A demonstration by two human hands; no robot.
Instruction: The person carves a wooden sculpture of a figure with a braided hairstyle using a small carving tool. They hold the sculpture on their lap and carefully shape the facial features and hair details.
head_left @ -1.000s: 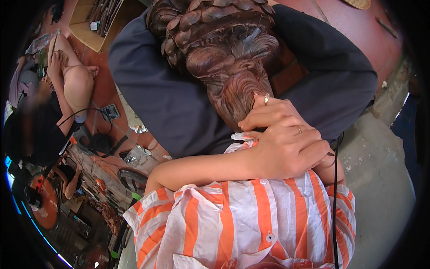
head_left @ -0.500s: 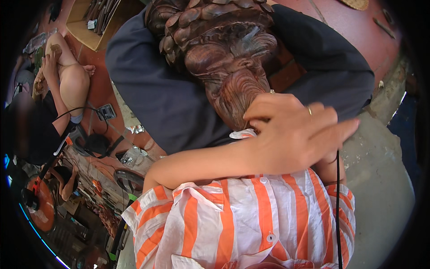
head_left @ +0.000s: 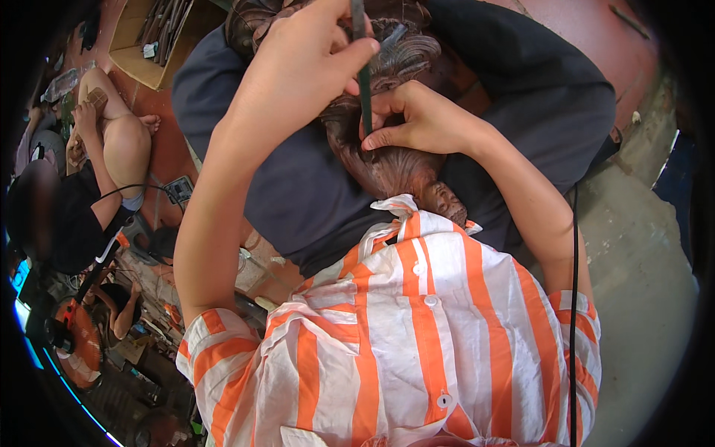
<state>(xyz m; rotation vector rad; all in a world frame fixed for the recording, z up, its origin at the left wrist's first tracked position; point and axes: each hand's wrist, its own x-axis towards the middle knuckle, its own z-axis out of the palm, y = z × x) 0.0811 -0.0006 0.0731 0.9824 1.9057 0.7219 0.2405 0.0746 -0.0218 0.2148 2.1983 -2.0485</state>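
L hand (head_left: 298, 67): grasping thin dk tool (head_left: 365, 97)
R hand (head_left: 428, 119): at tool's lwr end, grip unclear
Carving (head_left: 387, 170): under both

A lap in dark trousers above a red tiled floor.
The dark navy cloth trousers (head_left: 287, 186), knees spread wide, frame the dark-brown carved wooden piece (head_left: 383, 164), which lies lengthwise between the thighs; whether it also bears on the tiles is hidden. On the reddish square-tiled floor (head_left: 170, 112), at upper left, stands an open tan box (head_left: 140, 69). Below it a barefoot person (head_left: 124, 153) sits on the tiles, near a small dark rectangular device (head_left: 179, 189). Farther down, a crowded jumble is too small to sort. A thin dark stick (head_left: 629, 21) lies at upper right, and a smooth grey concrete-like slab (head_left: 633, 246) adjoins the tiles below.
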